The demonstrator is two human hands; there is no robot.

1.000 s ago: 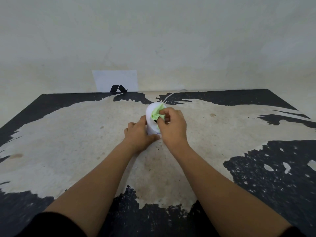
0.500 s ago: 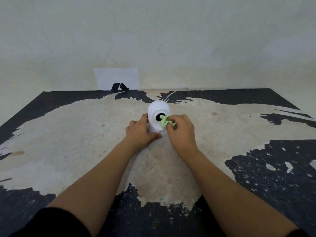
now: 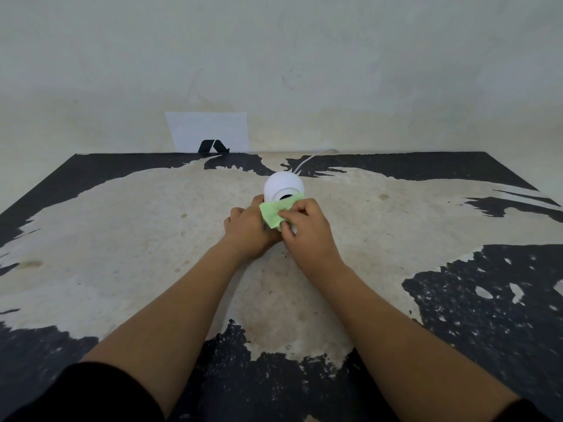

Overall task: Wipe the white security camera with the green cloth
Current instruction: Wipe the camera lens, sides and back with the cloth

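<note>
- the green cloth (image 3: 275,212), bunched at the lens half a second ago, is now spread lower over the white security camera (image 3: 283,187) front, mid-bench.
- right hand (image 3: 306,228) pinches the cloth; left hand (image 3: 247,231) grips the base.
- wiping seems to be moving downward.

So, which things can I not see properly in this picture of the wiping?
All in the head view:
- Base of the white security camera: hidden behind the left hand, right hand and green cloth.
- Lens: its lower part is covered by the cloth.
- White cable: too thin to follow where it ends at the wall.
- White sheet with its black mark: too small to read.
- Both sleeves: cut off by the bottom edge.
</note>
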